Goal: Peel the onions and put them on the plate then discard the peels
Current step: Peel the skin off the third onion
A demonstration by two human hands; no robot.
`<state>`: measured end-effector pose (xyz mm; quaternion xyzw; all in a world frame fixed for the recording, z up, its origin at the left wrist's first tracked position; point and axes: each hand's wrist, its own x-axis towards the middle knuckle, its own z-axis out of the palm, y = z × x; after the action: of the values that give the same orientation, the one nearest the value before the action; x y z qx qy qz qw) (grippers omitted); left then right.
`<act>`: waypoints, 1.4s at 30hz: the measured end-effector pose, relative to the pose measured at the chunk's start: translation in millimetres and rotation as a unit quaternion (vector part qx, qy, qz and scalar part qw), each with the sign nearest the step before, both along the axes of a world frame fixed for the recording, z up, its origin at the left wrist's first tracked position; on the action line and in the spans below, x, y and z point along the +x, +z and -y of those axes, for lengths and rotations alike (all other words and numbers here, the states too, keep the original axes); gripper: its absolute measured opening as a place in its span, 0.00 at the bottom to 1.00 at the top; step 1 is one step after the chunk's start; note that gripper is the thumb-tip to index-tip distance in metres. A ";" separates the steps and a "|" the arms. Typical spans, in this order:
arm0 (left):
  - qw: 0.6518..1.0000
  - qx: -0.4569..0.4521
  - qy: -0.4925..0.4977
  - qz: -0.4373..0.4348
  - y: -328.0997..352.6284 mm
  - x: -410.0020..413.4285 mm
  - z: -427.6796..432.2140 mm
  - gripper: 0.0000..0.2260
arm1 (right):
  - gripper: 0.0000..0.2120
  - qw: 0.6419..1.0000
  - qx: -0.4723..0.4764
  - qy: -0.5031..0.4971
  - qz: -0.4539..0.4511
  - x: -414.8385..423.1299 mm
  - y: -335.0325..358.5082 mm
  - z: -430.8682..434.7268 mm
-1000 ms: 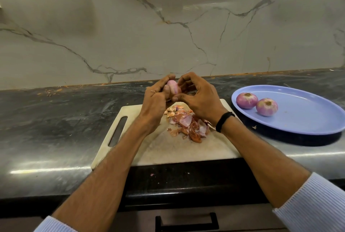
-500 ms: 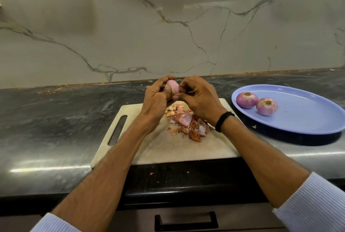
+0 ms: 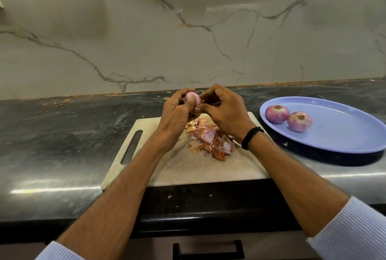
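Above the far edge of the pale cutting board [image 3: 188, 167], both my hands hold one small pink onion [image 3: 193, 96]. My left hand [image 3: 177, 113] grips it from the left with the thumb laid across its front. My right hand [image 3: 224, 109] pinches at its right side with curled fingers; most of the onion is hidden between them. A heap of brown and purple peels [image 3: 210, 139] lies on the board under my hands. Two peeled onions [image 3: 277, 114] [image 3: 299, 121] sit side by side on the left part of the blue plate [image 3: 342, 134].
The board lies on a dark stone counter [image 3: 62, 134], its handle slot [image 3: 132, 147] at the left. A marble wall [image 3: 188, 30] closes the back. Small peel scraps dot the counter's front edge, and a drawer handle [image 3: 208, 251] shows below.
My hands stay over the board with the onion between them. The left thumb has shifted across the onion's front, covering more of it.
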<state>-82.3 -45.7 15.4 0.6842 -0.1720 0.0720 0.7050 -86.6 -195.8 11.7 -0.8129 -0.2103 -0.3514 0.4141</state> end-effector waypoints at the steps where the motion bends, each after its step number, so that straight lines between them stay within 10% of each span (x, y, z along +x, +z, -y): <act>1: 1.000 0.000 0.002 0.000 -0.1 0.5 -0.2 0.10 | 0.12 1.000 0.001 -0.001 0.000 -0.2 0.3 0.1; 30: 0.998 -0.057 0.026 0.002 1.1 7.0 -4.6 0.09 | 0.03 0.996 -0.014 -0.082 -0.025 5.2 -3.3 8.1; 42: 0.999 -0.052 0.016 -0.006 -1.0 6.0 -5.8 0.10 | 0.21 0.999 -0.035 -0.001 0.016 0.3 2.9 -0.4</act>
<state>-76.3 -39.9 14.4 0.6498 -0.1529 0.0874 0.7394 -86.3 -195.4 14.6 -0.8211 -0.2281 -0.3578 0.3817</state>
